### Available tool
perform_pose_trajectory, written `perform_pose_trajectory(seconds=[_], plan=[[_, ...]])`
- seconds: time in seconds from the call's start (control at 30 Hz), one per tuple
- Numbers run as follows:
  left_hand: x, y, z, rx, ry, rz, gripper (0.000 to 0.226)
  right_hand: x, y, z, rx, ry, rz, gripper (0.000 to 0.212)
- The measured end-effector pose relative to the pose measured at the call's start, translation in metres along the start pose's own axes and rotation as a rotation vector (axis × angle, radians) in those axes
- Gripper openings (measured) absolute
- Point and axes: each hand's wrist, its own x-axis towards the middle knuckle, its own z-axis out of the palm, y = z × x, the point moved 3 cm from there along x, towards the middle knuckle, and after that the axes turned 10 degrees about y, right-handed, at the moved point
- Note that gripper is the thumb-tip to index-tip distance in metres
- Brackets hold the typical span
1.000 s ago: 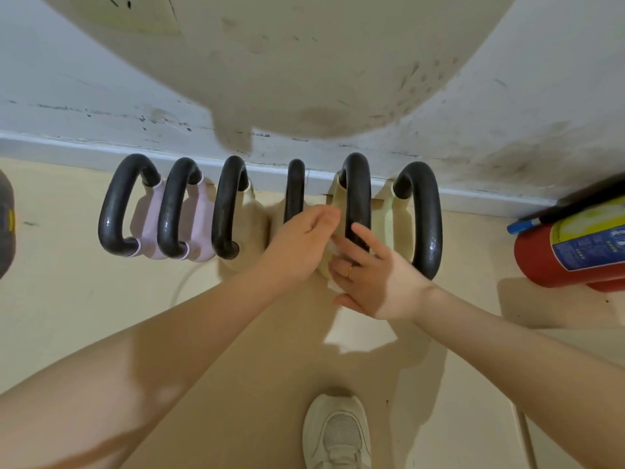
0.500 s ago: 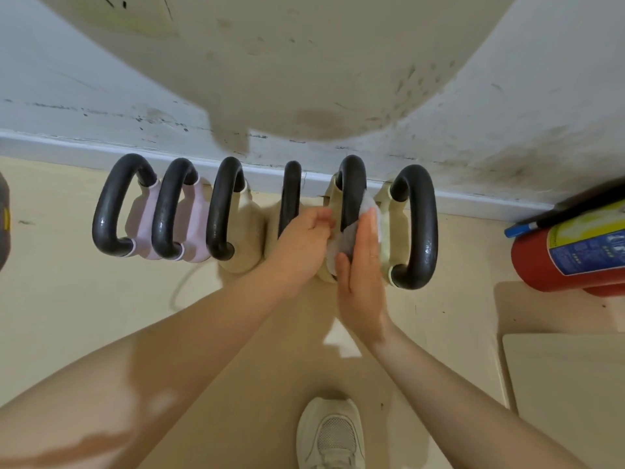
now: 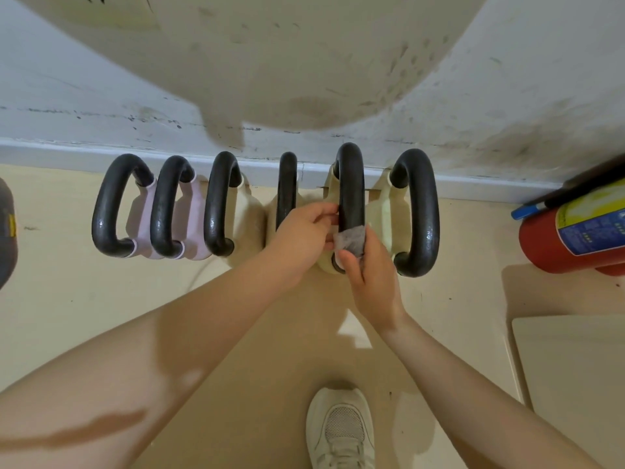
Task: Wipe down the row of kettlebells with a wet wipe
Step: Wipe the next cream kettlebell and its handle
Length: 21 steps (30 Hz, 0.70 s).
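Observation:
Several kettlebells with black handles stand in a row along the wall's skirting. The two at the left [image 3: 148, 211] have pale pink bodies, the others cream. My right hand [image 3: 368, 275] pinches a grey, damp wet wipe [image 3: 351, 239] wrapped around the near end of the fifth kettlebell's handle [image 3: 351, 184]. My left hand [image 3: 304, 238] rests beside that handle, between it and the fourth kettlebell [image 3: 286, 187]; its fingertips touch the handle and the wipe's edge. The sixth kettlebell [image 3: 422, 211] stands just right of my right hand.
A red fire extinguisher [image 3: 571, 231] lies on the floor at the right. A pale board [image 3: 571, 374] sits at the lower right. My white shoe [image 3: 340, 431] is below the hands. A dark object [image 3: 6, 231] shows at the left edge.
My right hand has slid the wipe down the fifth handle toward its near end and closed around it. The left hand stayed beside that handle.

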Motion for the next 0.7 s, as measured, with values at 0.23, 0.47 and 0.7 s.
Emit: perform_pose_trajectory(seconds=[0.23,0.47,0.7], plan=[[0.005,0.003,0.002,0.04,0.019,0.015,0.026,-0.02,0.009,0.017,-0.057,0.061,0.073,0.064],[0.01,0.002,0.003,-0.004,0.056,-0.008,0.026,0.052,-0.022,0.014,0.108,0.175,0.251,0.048],[0.019,0.015,0.008,0.133,-0.206,-0.023,0.01,0.123,-0.029,0.009,0.215,0.037,0.94,0.038]])
